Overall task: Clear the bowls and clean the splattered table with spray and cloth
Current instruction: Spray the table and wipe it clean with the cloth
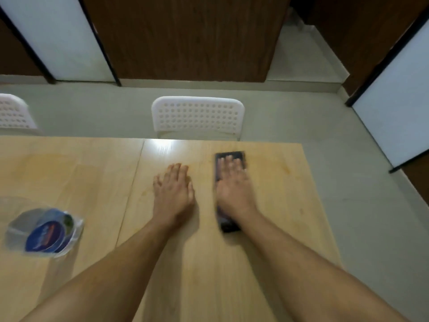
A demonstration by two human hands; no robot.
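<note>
A light wooden table (81, 173) fills the lower view. My right hand (233, 184) lies flat, fingers stretched out, pressing a dark folded cloth (226, 223) onto the right part of the tabletop. The cloth shows beyond the fingertips and below the wrist. My left hand (173, 194) rests flat on the bare wood just left of it, holding nothing. A clear spray bottle (45, 231) with a blue label stands at the left and is blurred. Faint orange stains (287, 169) mark the wood near the right edge. No bowls are in view.
A white perforated chair (197, 117) stands against the table's far edge, and part of another chair (14, 112) is at the far left. The table's right edge drops to grey floor. A seam runs diagonally through the tabletop left of my hands.
</note>
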